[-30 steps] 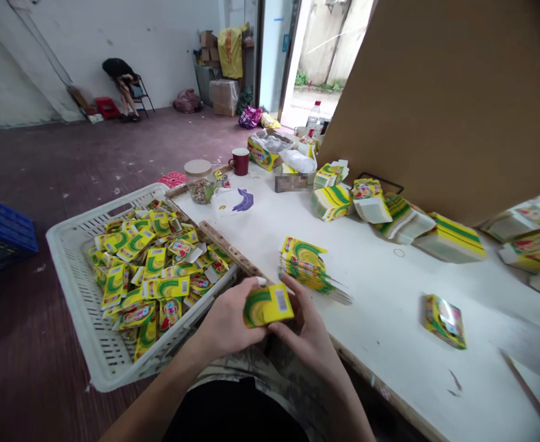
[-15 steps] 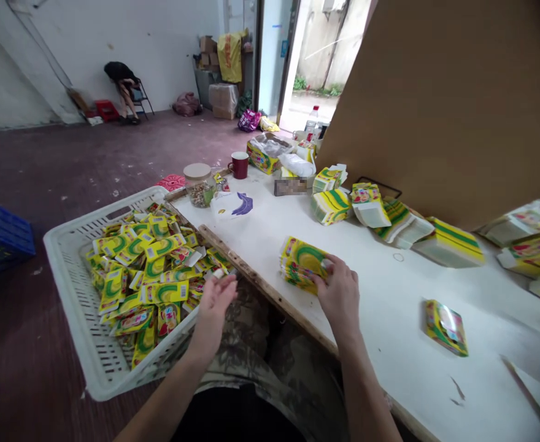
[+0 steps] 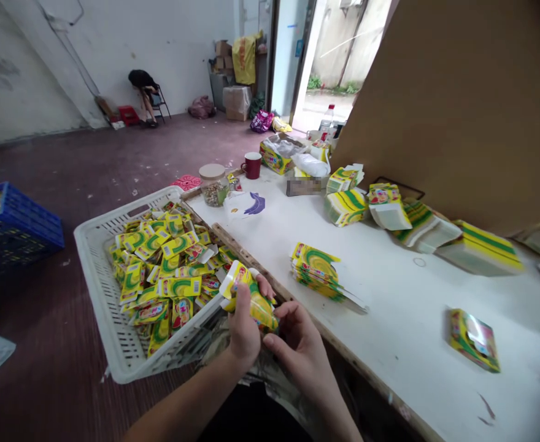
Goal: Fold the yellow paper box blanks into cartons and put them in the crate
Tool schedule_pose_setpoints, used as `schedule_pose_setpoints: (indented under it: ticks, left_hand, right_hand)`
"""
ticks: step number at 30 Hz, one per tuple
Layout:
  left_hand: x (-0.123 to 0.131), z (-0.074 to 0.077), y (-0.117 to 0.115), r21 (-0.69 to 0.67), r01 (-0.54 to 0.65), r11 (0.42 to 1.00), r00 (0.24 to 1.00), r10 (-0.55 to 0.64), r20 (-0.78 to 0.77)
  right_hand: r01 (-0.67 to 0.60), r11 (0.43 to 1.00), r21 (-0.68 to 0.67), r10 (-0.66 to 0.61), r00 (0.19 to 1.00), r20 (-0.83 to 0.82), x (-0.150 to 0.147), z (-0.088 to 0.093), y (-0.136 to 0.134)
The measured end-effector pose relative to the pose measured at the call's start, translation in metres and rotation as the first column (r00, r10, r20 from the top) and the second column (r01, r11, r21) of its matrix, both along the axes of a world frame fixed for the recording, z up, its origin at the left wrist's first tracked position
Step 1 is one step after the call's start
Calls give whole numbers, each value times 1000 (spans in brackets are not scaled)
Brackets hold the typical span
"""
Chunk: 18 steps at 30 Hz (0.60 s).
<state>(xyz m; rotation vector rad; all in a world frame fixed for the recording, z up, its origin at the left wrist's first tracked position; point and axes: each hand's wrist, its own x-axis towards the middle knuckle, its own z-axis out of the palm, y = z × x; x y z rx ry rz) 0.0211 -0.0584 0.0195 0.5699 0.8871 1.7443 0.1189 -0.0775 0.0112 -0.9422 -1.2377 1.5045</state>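
At the far left sits a blue crate [image 3: 16,230]; right of it, a white basket [image 3: 96,276] heaped with folded cartons. At lower centre the left hand [image 3: 245,325] grips a yellow-green carton [image 3: 251,301], and the right hand [image 3: 300,353] pinches its lower end. It could crease or slip off the table [image 3: 389,319] edge if squeezed unevenly. A flat stack [image 3: 316,270] lies right.

A: How many baskets are there?
B: Two: one white basket [image 3: 96,270], one blue basket [image 3: 19,227].
A: And on the table?
B: One red mug [image 3: 253,165], one jar [image 3: 213,183], one bottle [image 3: 327,116], one flat stack of cartons [image 3: 316,270].
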Motion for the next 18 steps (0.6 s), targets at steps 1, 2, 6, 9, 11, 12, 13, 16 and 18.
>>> schedule_pose_setpoints:
  ticks: [1, 2, 6, 9, 11, 12, 13, 16, 18]
  left_hand:
    - [-2, -1, 0, -4, -21, 1000, 998, 21, -66]
    - [-5, -3, -1, -8, -14, 1000, 991, 13, -137]
    - [-18, -4, -2, -14, 142, 990, 935, -138, -327]
    - [-23, -2, 1, -39, 82, 996, 920, -91, -382]
    - [-24, -3, 5, -70, -43, 997, 901, 9, -433]
    - [-24, -5, 6, -84, -79, 993, 887, 31, -460]
    - [-25, -7, 8, -95, -88, 992, 877, 31, -479]
    - [-32, -11, 11, -120, 3, 993, 868, -62, -492]
    - [-43, -7, 11, -124, 58, 991, 866, -112, -488]
  right_hand:
    - [7, 1000, 6, -7, 1000, 30, -1, -1, 1]
    - [20, 1000, 13, -21, 997, 69, 0, -3, 4]
    - [106, 992, 66, -117, 975, 188, 9, -6, 14]
    - [64, 990, 125, -95, 962, 255, 10, -4, 12]
    - [8, 990, 141, -50, 955, 293, 6, -3, 9]
    - [1, 991, 136, -43, 952, 302, 4, -3, 8]
    - [14, 992, 126, -52, 952, 303, 3, -3, 7]
    - [107, 986, 131, -144, 936, 322, 10, -4, 11]
    - [140, 960, 241, -225, 899, 376, 21, -1, 17]
